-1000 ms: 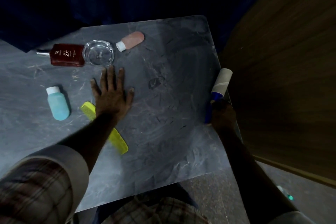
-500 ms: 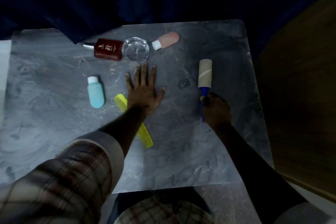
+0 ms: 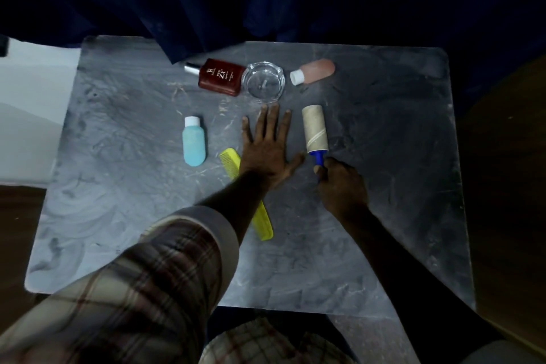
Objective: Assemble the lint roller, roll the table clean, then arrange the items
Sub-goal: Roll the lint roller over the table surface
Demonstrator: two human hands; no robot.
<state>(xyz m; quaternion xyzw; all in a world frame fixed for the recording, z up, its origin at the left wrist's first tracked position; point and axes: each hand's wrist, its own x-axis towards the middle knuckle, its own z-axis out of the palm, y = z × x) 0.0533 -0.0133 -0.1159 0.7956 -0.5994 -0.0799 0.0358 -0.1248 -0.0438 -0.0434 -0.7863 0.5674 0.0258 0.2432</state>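
The right grip (image 3: 339, 183) is clenching the lint roller (image 3: 315, 134) handle on the desk (image 3: 384, 230), while just beside it the left grip (image 3: 267, 148) is lying flat, released.

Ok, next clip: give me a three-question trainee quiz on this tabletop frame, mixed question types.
1. True or false: the left hand lies flat and open on the table.
2. Which hand grips the lint roller? A) left B) right hand C) neither
3. Fill in: the yellow comb is partly hidden under the left ____.

Key
1. True
2. B, it holds the blue handle
3. Forearm
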